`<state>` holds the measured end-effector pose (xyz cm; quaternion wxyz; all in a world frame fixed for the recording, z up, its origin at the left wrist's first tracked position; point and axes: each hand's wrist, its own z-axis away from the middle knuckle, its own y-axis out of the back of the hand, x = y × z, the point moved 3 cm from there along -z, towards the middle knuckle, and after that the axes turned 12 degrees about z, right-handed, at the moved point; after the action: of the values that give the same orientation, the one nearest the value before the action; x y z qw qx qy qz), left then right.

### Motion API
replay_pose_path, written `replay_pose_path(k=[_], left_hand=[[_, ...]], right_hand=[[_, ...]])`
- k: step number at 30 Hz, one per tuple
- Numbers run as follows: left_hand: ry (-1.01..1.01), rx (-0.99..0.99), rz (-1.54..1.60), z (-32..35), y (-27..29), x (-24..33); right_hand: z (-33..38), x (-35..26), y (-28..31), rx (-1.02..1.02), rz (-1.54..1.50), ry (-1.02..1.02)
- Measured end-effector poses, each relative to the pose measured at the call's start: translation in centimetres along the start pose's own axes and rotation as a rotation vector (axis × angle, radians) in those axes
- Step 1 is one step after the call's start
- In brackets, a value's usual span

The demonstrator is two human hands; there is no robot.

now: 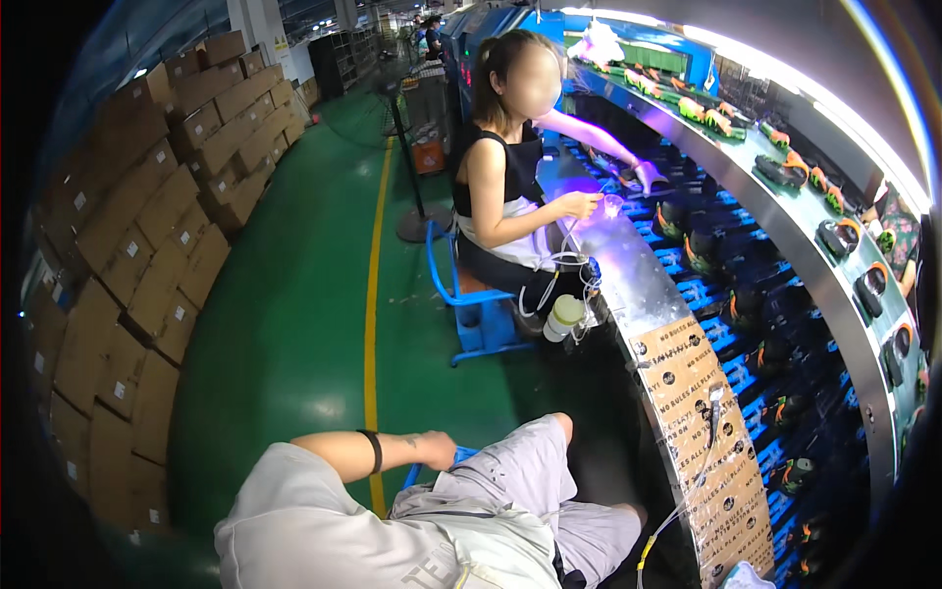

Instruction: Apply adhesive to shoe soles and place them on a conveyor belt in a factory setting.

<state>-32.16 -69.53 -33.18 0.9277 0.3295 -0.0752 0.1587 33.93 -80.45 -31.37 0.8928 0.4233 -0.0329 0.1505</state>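
My left hand (437, 450), with a dark band at its wrist, is closed round the blue metal frame (464, 455) of a seat beside my thigh. My right hand does not show. To my right is a work ledge covered with printed brown cardboard (699, 432). On it lies a small pale-headed tool (715, 395) with a dark body and a thin cable. At the lower edge, a white and light blue item (748, 576) is cut off, and I cannot make out its kind.
A co-worker (505, 177) sits ahead on a blue chair (476, 314), one arm stretched over the blue conveyor (726, 285). Dark shoes (871, 288) stand on the raised belt at right. Stacked cartons (147, 236) line the left. A fan (417, 221) stands behind the co-worker.
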Motion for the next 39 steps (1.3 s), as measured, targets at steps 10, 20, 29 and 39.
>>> replay_pose_path(k=[10,20,29,39], left_hand=[[0.167,0.157,0.106,-3.3,-3.5,-5.6],[0.148,0.217,0.105,-0.8,-4.6,-6.5],[-0.024,0.104,-0.071,-5.2,-5.6,-11.3],[-0.239,0.500,0.333,-1.6,1.7,-4.9]], right_hand=[[8.2,-5.8,29.4,0.390,-0.061,0.181],[6.2,-7.6,34.3,0.572,-0.009,0.269],[6.4,-12.6,34.9,0.837,-0.036,0.185],[6.9,-25.8,40.9,0.831,-0.079,0.344]])
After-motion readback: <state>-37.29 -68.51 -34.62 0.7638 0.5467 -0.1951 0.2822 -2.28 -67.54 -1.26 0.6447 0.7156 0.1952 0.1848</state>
